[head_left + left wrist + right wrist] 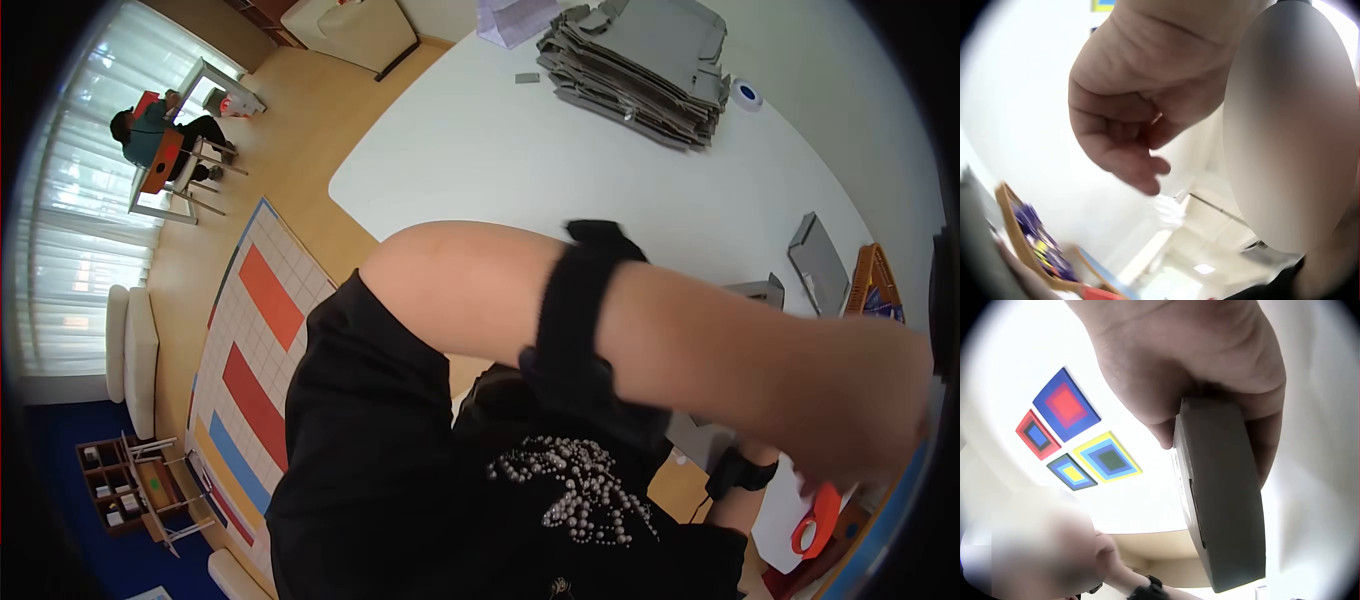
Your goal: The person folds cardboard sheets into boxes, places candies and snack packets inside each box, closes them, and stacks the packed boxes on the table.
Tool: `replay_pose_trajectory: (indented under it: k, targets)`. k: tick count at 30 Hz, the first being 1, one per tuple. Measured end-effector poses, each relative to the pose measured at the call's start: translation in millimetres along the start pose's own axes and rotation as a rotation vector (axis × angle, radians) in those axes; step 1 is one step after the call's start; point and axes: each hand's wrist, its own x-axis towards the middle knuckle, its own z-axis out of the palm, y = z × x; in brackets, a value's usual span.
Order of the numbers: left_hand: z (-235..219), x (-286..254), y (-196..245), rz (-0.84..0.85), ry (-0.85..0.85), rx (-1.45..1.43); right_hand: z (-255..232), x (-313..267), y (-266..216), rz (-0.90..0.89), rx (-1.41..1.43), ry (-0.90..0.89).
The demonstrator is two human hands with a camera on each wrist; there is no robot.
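Note:
My left hand (860,400) is raised across the view, blurred, close to the head. In the left wrist view the same hand (1122,119) has loosely curled fingers and nothing between them. My right hand (1210,369) grips one end of a closed grey cardboard box (1222,494), its thumb on one side and fingers on the other. In the head view the left forearm mostly hides the right hand, and part of the grey box (697,440) shows beside the right wrist strap (742,472).
Stacked flattened grey boxes (650,70) lie on the white table (480,130) near a tape roll (746,95) and a lilac bag (512,22). A flat grey box (818,262), a basket (870,275) of purple packets and a red-orange tape dispenser (822,515) are also there. Another person (150,135) sits far off.

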Motion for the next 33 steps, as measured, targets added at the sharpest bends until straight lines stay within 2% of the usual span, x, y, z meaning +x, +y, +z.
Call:
replay_pose_trajectory:
  k: [3, 4, 5, 6, 8, 9, 13, 15, 17, 20, 33]
  targets:
    - [14, -5, 7, 0.02, -0.199, 0.112, -1, -1, 1, -0.009, -0.006, 0.026]
    - [3, 1, 0, 0.02, -0.261, 0.139, 54, 11, -14, -0.01, -0.017, 0.042]
    - [-10, 5, -11, 0.022, -0.32, 0.163, 48, 10, -12, -0.007, -0.031, 0.06]
    - [-26, 7, -25, 0.026, -0.378, 0.185, 7, 1, 0, -0.002, -0.044, 0.078]
    - [38, -12, 21, 0.055, -0.487, 0.237, 12, 2, -1, 0.018, -0.056, 0.108]
    - [64, -30, 38, 0.073, -0.539, 0.263, -8, -3, 4, 0.023, -0.068, 0.104]
    - [-5, -8, 1, 0.148, -0.751, 0.386, -17, -3, 2, -0.026, -0.032, 0.139]
    - [-5, -11, 10, 0.201, -0.843, 0.461, -14, -2, 3, -0.021, -0.003, 0.169]
    - [-3, -14, 18, 0.243, -0.939, 0.536, -11, -2, 0, -0.031, 0.025, 0.274]
    - [2, -17, 24, 0.282, -1.095, 0.642, -25, -4, 0, -0.045, 0.026, 0.226]
    - [23, -27, 57, 0.527, -1.709, 1.187, -22, -4, -3, -0.032, 0.079, 0.213]
